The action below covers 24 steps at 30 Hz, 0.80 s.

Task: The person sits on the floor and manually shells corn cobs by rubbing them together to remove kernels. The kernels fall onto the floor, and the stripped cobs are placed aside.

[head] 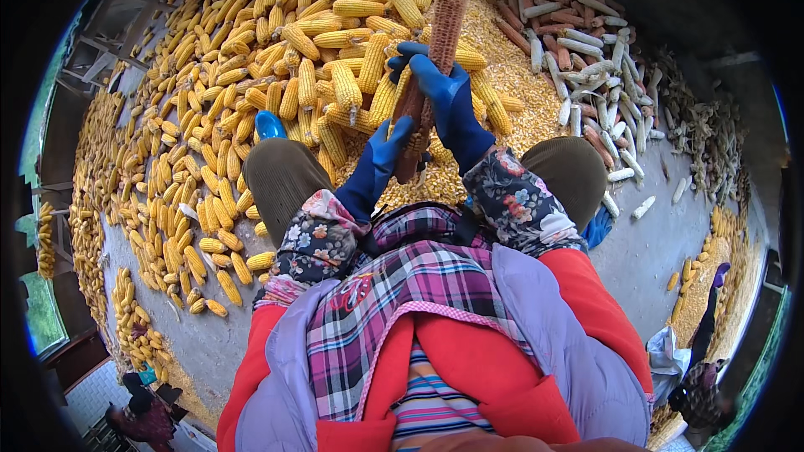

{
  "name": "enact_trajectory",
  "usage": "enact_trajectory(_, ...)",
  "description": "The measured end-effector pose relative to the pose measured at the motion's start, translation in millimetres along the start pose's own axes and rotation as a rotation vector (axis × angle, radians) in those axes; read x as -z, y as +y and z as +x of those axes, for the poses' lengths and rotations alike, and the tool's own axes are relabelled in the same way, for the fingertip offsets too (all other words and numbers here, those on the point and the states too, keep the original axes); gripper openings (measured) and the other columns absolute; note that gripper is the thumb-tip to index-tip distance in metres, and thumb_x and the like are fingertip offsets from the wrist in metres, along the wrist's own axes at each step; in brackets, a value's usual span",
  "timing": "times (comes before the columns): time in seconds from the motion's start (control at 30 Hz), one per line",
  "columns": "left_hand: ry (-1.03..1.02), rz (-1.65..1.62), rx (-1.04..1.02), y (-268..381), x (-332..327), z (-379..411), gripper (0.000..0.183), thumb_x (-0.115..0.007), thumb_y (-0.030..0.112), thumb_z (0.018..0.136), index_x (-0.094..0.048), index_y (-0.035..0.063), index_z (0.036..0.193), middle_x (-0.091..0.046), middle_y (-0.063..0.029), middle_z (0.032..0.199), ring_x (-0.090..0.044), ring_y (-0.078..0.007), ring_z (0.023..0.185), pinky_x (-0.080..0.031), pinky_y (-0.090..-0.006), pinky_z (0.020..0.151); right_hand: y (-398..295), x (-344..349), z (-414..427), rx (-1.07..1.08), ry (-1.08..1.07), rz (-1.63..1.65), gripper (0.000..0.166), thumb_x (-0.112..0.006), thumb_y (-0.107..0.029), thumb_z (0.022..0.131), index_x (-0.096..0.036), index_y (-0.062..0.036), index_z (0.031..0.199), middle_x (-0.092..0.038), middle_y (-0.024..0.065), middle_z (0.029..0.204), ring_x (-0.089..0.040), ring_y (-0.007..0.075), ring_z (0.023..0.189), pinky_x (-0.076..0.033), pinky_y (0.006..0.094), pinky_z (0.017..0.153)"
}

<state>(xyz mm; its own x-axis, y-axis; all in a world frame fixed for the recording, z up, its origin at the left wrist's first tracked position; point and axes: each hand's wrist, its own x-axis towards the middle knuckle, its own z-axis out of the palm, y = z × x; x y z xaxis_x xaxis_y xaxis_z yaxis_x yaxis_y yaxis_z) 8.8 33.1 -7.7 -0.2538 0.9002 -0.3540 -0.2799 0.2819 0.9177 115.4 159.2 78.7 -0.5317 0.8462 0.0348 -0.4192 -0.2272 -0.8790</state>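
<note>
Both hands wear blue coated gloves and meet over the corn heap between my knees. In my right hand (451, 91) is a long reddish corn cob (447, 19), its upper end bare of kernels and pointing away from me. My left hand (388, 147) grips a second reddish-brown cob (408, 166), which slants against the first; a few yellow kernels show where they meet. Fingers and cobs partly hide each other there. Unshelled yellow ears (344, 85) lie just beyond the hands, and loose kernels (433, 189) lie beneath them.
A large spread of yellow ears (220, 88) covers the left floor. Loose kernels (521, 91) slope down at right, beside a pile of bare cobs (584, 44) and dry husks (710, 125). One person (147, 414) is at lower left, another (700, 389) at lower right near a white sack (666, 355).
</note>
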Motion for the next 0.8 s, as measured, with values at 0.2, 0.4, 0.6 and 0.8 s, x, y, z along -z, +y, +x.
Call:
enact_trajectory(0.2, 0.109, -0.036, -0.047, 24, -27, -20, 0.068, -0.071, 0.051, 0.095, -0.057, -0.0051, 0.131, -0.071, -0.0154, 0.107, -0.07, -0.0188, 0.082, -0.057, -0.0336, 0.069, -10, -7, -2, -0.032, 0.085, 0.1, 0.03, -0.065, -0.014, 0.098, -0.067, 0.0012, 0.124, -0.075, 0.0117, 0.109, -0.07, 0.0199, 0.099, -0.055, 0.036, 0.09)
enact_trajectory(0.4, 0.073, -0.278, 0.099, 21, -11, -12, 0.06, -0.05, 0.056, 0.105, -0.063, 0.0017, 0.126, -0.073, -0.0115, 0.094, -0.071, -0.0245, 0.073, -0.057, -0.0372, 0.062, 1, -11, -6, 0.003, 0.165, 0.0, 0.035, -0.06, -0.017, 0.102, -0.063, 0.0038, 0.13, -0.073, 0.0152, 0.113, -0.07, 0.0236, 0.101, -0.057, 0.0379, 0.092)
enact_trajectory(0.6, 0.145, 0.008, -0.298, 9, -24, -10, 0.06, -0.066, 0.045, 0.101, -0.057, -0.0042, 0.135, -0.072, -0.0149, 0.105, -0.07, -0.0184, 0.082, -0.056, -0.0333, 0.069, -1, 1, 0, -0.063, 0.25, 0.167, 0.034, -0.063, -0.016, 0.099, -0.063, 0.0037, 0.127, -0.074, 0.0161, 0.111, -0.071, 0.0239, 0.094, -0.058, 0.037, 0.085)
enact_trajectory(0.8, 0.168, -0.067, -0.103, 32, -20, -20, 0.065, -0.076, 0.033, 0.095, -0.052, -0.0017, 0.144, -0.065, -0.0175, 0.123, -0.065, -0.0201, 0.103, -0.054, -0.0323, 0.085, -2, 5, -6, -0.078, 0.162, 0.274, 0.035, -0.065, -0.016, 0.098, -0.065, 0.0031, 0.126, -0.073, 0.0132, 0.111, -0.071, 0.023, 0.096, -0.057, 0.0369, 0.088)
